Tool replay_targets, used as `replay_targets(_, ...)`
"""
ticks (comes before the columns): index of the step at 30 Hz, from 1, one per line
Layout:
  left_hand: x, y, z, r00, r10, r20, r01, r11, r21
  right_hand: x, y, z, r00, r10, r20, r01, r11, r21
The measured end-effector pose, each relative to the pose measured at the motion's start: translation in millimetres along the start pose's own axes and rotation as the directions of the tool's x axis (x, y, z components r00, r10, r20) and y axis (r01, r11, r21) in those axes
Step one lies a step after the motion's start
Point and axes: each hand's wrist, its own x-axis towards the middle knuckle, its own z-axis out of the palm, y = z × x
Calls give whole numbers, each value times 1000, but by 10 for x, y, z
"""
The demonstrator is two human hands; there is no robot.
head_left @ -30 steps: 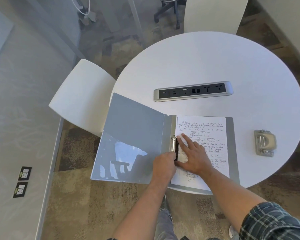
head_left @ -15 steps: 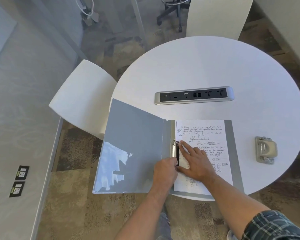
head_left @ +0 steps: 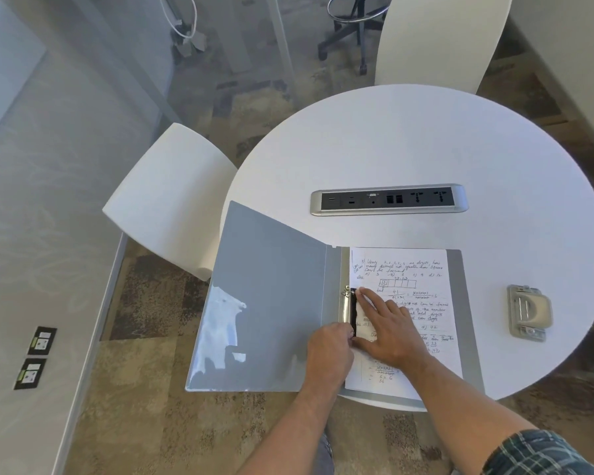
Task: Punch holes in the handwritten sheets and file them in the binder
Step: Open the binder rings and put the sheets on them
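Both hands are working at the binder (head_left: 271,303) spine: your right hand (head_left: 390,329) is lying flat with fingers spread, pinning the handwritten sheets (head_left: 412,289) so the holes stay on the ring clasp (head_left: 348,308), while your left hand (head_left: 330,351) is curling against the clasp, apparently closing it. Nothing is blocking you; the hole punch (head_left: 528,313) is sitting well apart, beyond the socket strip (head_left: 389,199).

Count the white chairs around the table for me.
2 white chairs: one at the table's left edge beside the open binder cover, one at the far side. Others may sit outside view.
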Motion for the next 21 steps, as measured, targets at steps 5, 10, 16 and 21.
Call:
replay_targets(5, -11, -24, 28, 999, 25, -41, -25, 999, -21, 8, -7, -19, 1000, 14, 0, -14, 999, 41)
replay_targets(10, -40, -2, 71, 995, 11, -104, -15, 999, -44, 19, -36, -60, 999, 28, 47, -29, 999, 28)
replay_targets(16, -40, 20, 70, 993, 24, -112, -29, 999, -46, 19, -42, -62, 998, 24, 56, -23, 1000, -13)
replay_targets(21, -63, -21, 118, 997, 23, -78, -24, 1000, -15, 37, 41, -104, 995, -32, 92, 26, 998, 65)
